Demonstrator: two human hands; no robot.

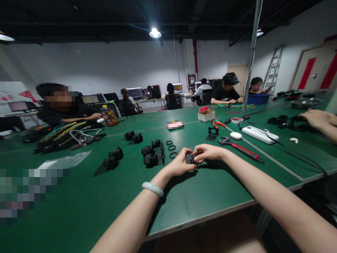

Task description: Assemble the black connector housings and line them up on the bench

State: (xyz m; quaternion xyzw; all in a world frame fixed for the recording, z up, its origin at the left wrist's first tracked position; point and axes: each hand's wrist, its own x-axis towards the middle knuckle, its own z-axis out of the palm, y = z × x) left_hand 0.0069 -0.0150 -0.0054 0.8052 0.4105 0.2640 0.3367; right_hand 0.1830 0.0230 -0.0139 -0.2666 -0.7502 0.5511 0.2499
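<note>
Between my two hands is a small black part, its exact kind partly hidden by the fingers. My left hand wraps round it from the left, thumb along the near side. From the right, my right hand pinches its edge with the fingertips. Just left of my hands lie several black rings. Beyond them stands a group of black camera-like modules on a bracket. Another black module pair on a flat plate sits farther left, and a third pair lies behind.
An adjustable wrench with red-black handles lies right of my hands, near a black bracket, a white round case and a white power bank. A metal pole rises from the table. A co-worker's hand is at the right.
</note>
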